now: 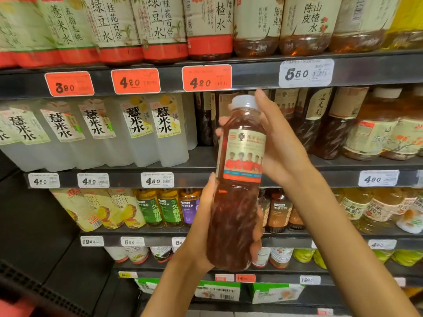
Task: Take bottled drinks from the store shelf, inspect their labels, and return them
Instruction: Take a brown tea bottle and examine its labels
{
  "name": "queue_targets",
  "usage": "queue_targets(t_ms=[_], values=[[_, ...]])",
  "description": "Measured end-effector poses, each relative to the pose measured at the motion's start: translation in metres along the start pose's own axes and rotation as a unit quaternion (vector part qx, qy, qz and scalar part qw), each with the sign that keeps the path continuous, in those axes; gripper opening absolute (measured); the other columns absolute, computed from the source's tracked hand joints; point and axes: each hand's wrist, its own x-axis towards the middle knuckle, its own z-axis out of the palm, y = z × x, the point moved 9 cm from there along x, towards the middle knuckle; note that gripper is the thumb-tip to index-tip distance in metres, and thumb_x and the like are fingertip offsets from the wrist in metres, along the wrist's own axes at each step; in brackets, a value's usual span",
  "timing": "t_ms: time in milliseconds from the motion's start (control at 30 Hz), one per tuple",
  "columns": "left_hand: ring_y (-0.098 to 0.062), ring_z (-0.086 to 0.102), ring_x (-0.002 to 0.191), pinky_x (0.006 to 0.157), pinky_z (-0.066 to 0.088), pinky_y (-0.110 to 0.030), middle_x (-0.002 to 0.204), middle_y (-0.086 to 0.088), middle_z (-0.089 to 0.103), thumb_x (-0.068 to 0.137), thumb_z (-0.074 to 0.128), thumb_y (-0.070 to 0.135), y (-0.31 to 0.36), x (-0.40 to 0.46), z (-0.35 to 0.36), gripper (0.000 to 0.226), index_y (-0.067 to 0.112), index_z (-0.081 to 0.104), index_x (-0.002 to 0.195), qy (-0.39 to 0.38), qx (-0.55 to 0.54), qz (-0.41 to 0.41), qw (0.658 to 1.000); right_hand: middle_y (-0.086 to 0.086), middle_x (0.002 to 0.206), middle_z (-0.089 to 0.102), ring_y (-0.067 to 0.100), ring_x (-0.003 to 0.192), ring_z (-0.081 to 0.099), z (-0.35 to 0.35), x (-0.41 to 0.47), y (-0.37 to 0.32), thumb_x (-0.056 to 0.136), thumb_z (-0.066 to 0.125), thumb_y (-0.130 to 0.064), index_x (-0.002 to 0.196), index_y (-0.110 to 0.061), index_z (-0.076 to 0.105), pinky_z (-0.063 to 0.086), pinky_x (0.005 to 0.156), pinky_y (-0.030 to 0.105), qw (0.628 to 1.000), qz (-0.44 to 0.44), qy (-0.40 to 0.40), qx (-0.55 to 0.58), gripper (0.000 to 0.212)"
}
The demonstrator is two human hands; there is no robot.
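A clear bottle of dark red-brown drink (238, 216) with a white cap is held upright in front of the shelves, its label with several people in red shirts facing me. My left hand (201, 223) grips the lower body of the bottle from the left, fingers wrapping behind it. My right hand (277, 143) holds the upper part and neck from the right, with fingertips showing through on the bottle's far left side. Directly behind the bottle, more dark bottles (306, 120) of a similar drink stand on the second shelf.
Store shelving (251, 74) fills the view in several tiers with price tags. White bottles (137, 131) stand at the left of the second shelf, tea bottles (377, 138) at its right. Juice and tea bottles (160, 209) fill the third shelf. A dark side panel (34, 225) lies left.
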Motion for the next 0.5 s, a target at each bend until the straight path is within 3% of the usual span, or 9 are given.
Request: queue_targets(t_ms=[67, 133, 233, 300, 367, 433, 500], values=[[-0.018, 0.065, 0.061, 0.061, 0.054, -0.028, 0.074, -0.007, 0.068, 0.079, 0.041, 0.075, -0.007, 0.000, 0.007, 0.074, 0.006, 0.061, 0.093, -0.042, -0.010, -0.024, 0.999, 0.009, 0.086, 0.069, 0.022, 0.077, 0.067, 0.010, 0.003, 0.010, 0.084, 0.049, -0.050, 0.104, -0.007, 0.060, 0.058, 0.073, 0.033, 0.996, 0.032, -0.048, 0.066, 0.048], [-0.019, 0.066, 0.064, 0.063, 0.054, -0.029, 0.076, -0.008, 0.069, 0.079, 0.039, 0.076, -0.009, -0.001, 0.006, 0.076, 0.006, 0.065, 0.092, -0.034, 0.004, -0.028, 0.999, 0.007, 0.077, 0.065, 0.019, 0.070, 0.063, 0.014, 0.006, 0.013, 0.088, 0.045, -0.051, 0.091, -0.009, 0.059, 0.056, 0.067, 0.031, 0.994, 0.034, -0.063, 0.086, 0.044], [-0.019, 0.071, 0.081, 0.073, 0.054, -0.031, 0.091, -0.009, 0.073, 0.080, 0.033, 0.076, 0.010, -0.002, -0.021, 0.077, 0.011, 0.069, 0.102, 0.107, 0.105, 0.022, 0.988, 0.007, 0.073, 0.065, 0.020, 0.066, 0.062, 0.010, 0.009, 0.009, 0.091, 0.048, -0.050, 0.082, -0.011, 0.060, 0.054, 0.067, 0.031, 0.998, 0.022, -0.042, 0.044, 0.042], [-0.012, 0.070, 0.093, 0.080, 0.050, -0.028, 0.100, -0.002, 0.073, 0.086, 0.030, 0.070, 0.029, -0.007, -0.039, 0.064, 0.025, 0.066, 0.114, 0.219, 0.226, 0.063, 0.947, 0.008, 0.075, 0.068, 0.021, 0.068, 0.064, 0.000, 0.009, 0.003, 0.090, 0.054, -0.050, 0.083, -0.012, 0.062, 0.054, 0.072, 0.034, 0.999, -0.010, 0.012, -0.042, 0.040], [-0.005, 0.068, 0.086, 0.075, 0.051, -0.019, 0.091, 0.009, 0.071, 0.092, 0.045, 0.056, 0.041, -0.007, -0.038, 0.039, 0.031, 0.058, 0.119, 0.257, 0.338, 0.088, 0.901, 0.009, 0.079, 0.071, 0.021, 0.072, 0.066, -0.009, 0.007, -0.003, 0.089, 0.056, -0.050, 0.090, -0.012, 0.061, 0.055, 0.074, 0.037, 0.988, -0.051, 0.072, -0.128, 0.038], [0.004, 0.065, 0.084, 0.064, 0.049, -0.008, 0.088, 0.019, 0.068, 0.072, 0.067, 0.058, 0.045, -0.012, -0.033, 0.041, 0.041, 0.054, 0.107, 0.277, 0.432, 0.132, 0.848, 0.008, 0.081, 0.071, 0.022, 0.075, 0.067, -0.011, 0.006, 0.000, 0.090, 0.056, -0.051, 0.092, -0.013, 0.060, 0.056, 0.077, 0.038, 0.979, -0.055, 0.105, -0.168, 0.038], [0.003, 0.066, 0.084, 0.064, 0.050, -0.011, 0.088, 0.018, 0.068, 0.054, 0.068, 0.062, 0.044, -0.021, -0.037, 0.049, 0.042, 0.056, 0.097, 0.307, 0.414, 0.166, 0.841, 0.006, 0.084, 0.070, 0.021, 0.079, 0.067, -0.012, 0.009, 0.007, 0.090, 0.055, -0.052, 0.094, -0.013, 0.061, 0.055, 0.082, 0.039, 0.977, -0.031, 0.114, -0.179, 0.039]])
